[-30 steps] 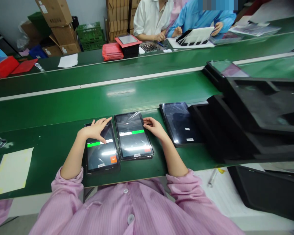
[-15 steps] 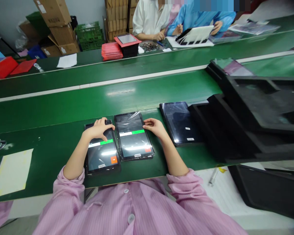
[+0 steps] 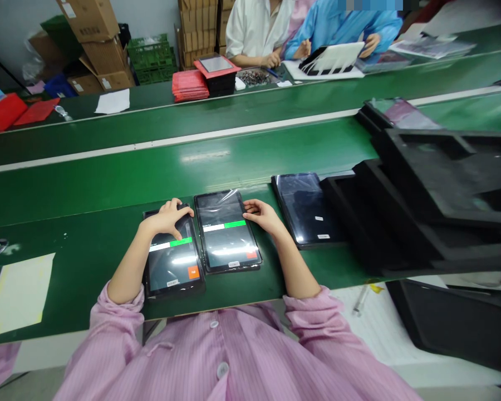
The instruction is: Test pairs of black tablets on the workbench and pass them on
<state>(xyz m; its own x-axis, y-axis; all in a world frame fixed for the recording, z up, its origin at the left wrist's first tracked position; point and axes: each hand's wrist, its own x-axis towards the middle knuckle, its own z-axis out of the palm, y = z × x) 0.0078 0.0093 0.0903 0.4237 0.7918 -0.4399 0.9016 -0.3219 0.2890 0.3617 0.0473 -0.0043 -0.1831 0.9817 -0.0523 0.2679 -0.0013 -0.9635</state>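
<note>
Two tablets with lit screens lie side by side on the green bench. Across the upper part of the left tablet [image 3: 171,264] spreads my left hand [image 3: 166,219], its thumb over the screen and its fingertips near the top and right edge. The right tablet [image 3: 227,245] shows a white and green bar and a small orange patch. My right hand [image 3: 264,215] rests at that tablet's right edge, fingers slightly bent and apart, fingertips at the rim. Neither hand has lifted anything. Both screens carry glossy film and a small white label.
Further right lies a dark stack of tablets [image 3: 303,209] beside black foam trays [image 3: 451,178]. A yellowish paper sheet [image 3: 19,295] is at the left. Across the green bench [image 3: 158,164] two people sit near red pouches [image 3: 189,86] and a white-backed tablet [image 3: 334,58].
Both hands and both tablets stay practically in place. The whole view has shifted very slightly.
</note>
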